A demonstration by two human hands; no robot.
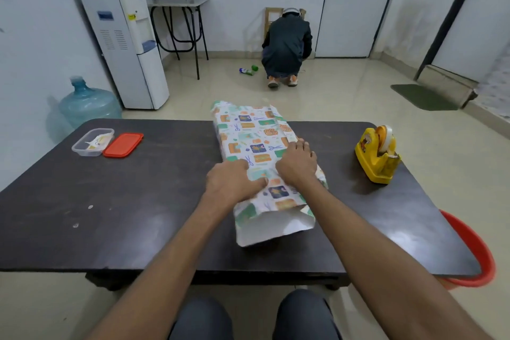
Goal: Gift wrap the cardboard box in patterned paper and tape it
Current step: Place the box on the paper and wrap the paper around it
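Patterned paper [248, 135] sleeve, white inside, near end open. Its long axis runs away from the hands, veering left. The left hand [234, 182] and right hand [296, 165] press it, fingers flat.

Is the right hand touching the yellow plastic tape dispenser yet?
Apart. The head view shows the right hand lying flat on the patterned wrapping paper, with bare dark table between it and the yellow plastic tape dispenser.

left hand [234, 182] flat, right hand [296, 165] flat
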